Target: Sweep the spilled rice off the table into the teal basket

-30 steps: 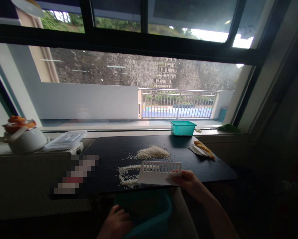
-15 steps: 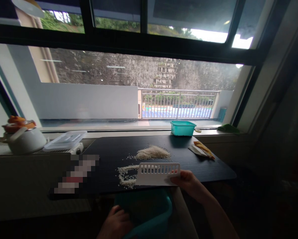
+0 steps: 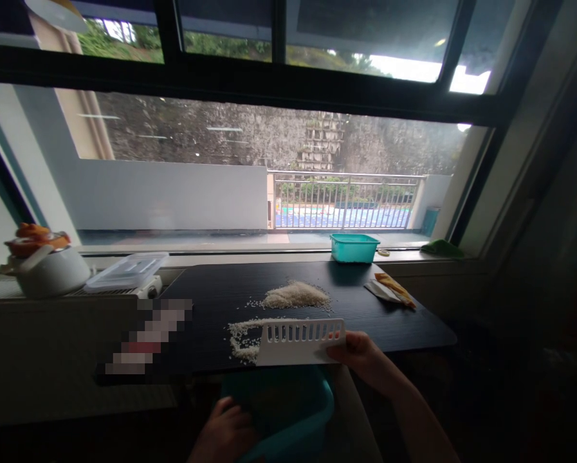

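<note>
My left hand [image 3: 225,434] sits low and near, fingers curled on the rim of the teal basin [image 3: 295,418] tucked under the tabletop [image 3: 211,296] lip. Above it the white slotted scraper [image 3: 298,343] stands on its long edge close to that near lip, a trail of rice [image 3: 242,339] bunched at its left end and a rice pile [image 3: 295,296] farther back, with bare dark board on both sides. My right hand [image 3: 358,352] has its fingers clamped on the scraper's right end.

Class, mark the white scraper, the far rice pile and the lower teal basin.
white scraper [image 3: 293,352]: head view, lower blade.
far rice pile [image 3: 295,296]: head view, heap's middle.
lower teal basin [image 3: 320,418]: head view, right side.
</note>
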The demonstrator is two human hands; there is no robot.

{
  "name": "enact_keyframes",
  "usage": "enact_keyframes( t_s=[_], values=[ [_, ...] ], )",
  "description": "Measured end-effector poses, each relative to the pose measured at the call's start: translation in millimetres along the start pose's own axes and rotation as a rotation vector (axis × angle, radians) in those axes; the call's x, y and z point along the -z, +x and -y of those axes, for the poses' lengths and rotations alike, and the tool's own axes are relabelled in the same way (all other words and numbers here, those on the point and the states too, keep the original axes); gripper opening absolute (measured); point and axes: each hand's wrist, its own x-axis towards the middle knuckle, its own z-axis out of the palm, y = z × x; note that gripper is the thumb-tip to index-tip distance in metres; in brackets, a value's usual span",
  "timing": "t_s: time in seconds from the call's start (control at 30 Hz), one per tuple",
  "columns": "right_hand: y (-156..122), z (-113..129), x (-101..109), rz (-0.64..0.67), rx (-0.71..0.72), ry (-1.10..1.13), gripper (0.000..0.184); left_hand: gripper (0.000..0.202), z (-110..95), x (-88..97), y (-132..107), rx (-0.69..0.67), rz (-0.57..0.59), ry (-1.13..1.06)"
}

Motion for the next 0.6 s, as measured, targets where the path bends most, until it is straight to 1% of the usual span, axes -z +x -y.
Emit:
enact_keyframes(
  t_s=[0.07,0.23,0.4,0.5,0.6],
  values=[
    [4,3,-4,-0.007,0.0,0.003,0.026,0.021,-1,1.5,0,0.005,0.004,-0.009],
    [16,3,-13,-0.058,-0.035,-0.042,0.028,0.018,-3,5.5,1,0.048,0.067,-0.037],
    [11,6,-13,-0.005,-0.042,-0.011,0.027,0.022,-3,5.7,4,0.055,0.107,-0.039],
    [6,10,-11,0.03,-0.025,0.014,0.025,0.021,-2,3.1,4,0.036,0.092,-0.023],
    [6,11,-11,-0.005,-0.004,0.014,0.028,0.018,-1,1.2,2,0.028,0.071,-0.019]
  ],
)
